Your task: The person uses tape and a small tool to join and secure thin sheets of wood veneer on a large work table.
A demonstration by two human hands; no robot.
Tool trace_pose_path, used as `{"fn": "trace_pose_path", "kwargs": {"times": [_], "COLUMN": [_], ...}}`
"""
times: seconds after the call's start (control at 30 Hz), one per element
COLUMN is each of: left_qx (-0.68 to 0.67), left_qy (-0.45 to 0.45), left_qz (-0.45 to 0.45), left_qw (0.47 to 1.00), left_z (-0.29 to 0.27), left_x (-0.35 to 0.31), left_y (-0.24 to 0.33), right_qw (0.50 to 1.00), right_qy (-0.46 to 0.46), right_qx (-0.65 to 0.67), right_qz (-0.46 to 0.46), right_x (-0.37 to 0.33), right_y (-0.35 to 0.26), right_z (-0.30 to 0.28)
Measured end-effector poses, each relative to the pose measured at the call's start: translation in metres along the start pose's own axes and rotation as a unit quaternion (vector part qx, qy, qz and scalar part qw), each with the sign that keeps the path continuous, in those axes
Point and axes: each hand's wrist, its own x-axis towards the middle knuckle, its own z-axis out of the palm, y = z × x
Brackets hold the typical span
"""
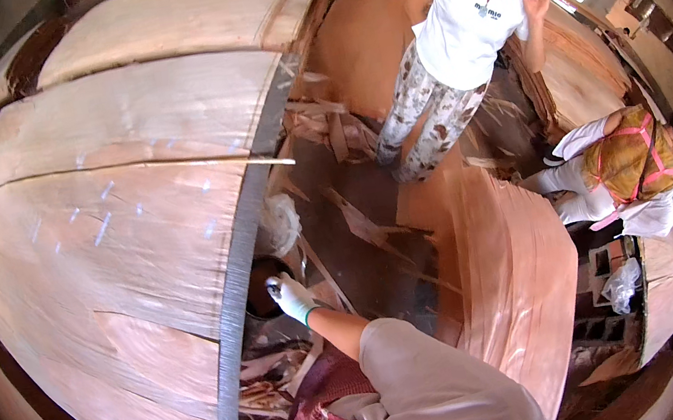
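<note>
My right hand (293,300), in a white glove with a green cuff, is closed at the right edge of a long table. A small dark object (275,287) shows at its fingers; I cannot make out what it is. Just under and beside the hand is a dark round container (259,298), partly covered by it. On the table lies a broad pale wood veneer sheet (117,240) with a split across it and several light marks. A thin wood strip (270,162) juts past the grey table edge (232,305). My left hand is out of view.
A crumpled clear plastic bag (278,225) sits beside the table edge. A tall veneer stack (515,277) stands to my right. Veneer scraps (356,216) litter the floor. One person (464,16) stands ahead; another (629,158) bends at the far right.
</note>
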Motion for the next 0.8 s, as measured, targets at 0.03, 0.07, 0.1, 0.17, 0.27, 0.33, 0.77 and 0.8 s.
{"fn": "trace_pose_path", "kwargs": {"times": [0.03,0.07,0.1,0.17,0.27,0.33,0.77,0.8], "left_qx": [-0.001,-0.006,-0.007,-0.010,-0.019,-0.021,-0.051,-0.054], "left_qy": [-0.002,-0.013,-0.017,-0.022,-0.046,-0.043,-0.098,-0.098], "left_qz": [-0.010,0.006,0.004,-0.001,0.028,0.012,0.044,0.046], "left_qw": [1.000,1.000,1.000,1.000,0.998,0.999,0.993,0.993], "left_z": [0.004,0.012,0.015,0.019,0.028,0.028,0.043,0.041], "left_x": [-0.001,0.006,0.005,0.007,0.017,0.020,0.045,0.048], "left_y": [-0.008,0.004,0.002,-0.007,0.010,-0.010,-0.028,-0.033], "right_qw": [0.999,1.000,0.999,0.995,0.984,0.988,0.968,0.956], "right_qy": [-0.018,0.029,0.034,0.075,0.109,0.104,0.059,0.046], "right_qx": [0.003,0.004,-0.014,-0.025,-0.049,-0.018,-0.154,-0.165], "right_qz": [0.048,-0.004,-0.021,-0.066,-0.130,-0.114,0.188,0.239], "right_x": [-0.006,0.001,-0.001,-0.013,0.001,-0.026,-0.178,-0.190], "right_y": [-0.019,0.000,-0.007,-0.032,0.004,-0.026,0.110,0.118], "right_z": [-0.005,0.001,0.003,-0.004,0.004,-0.022,-0.158,-0.163]}}
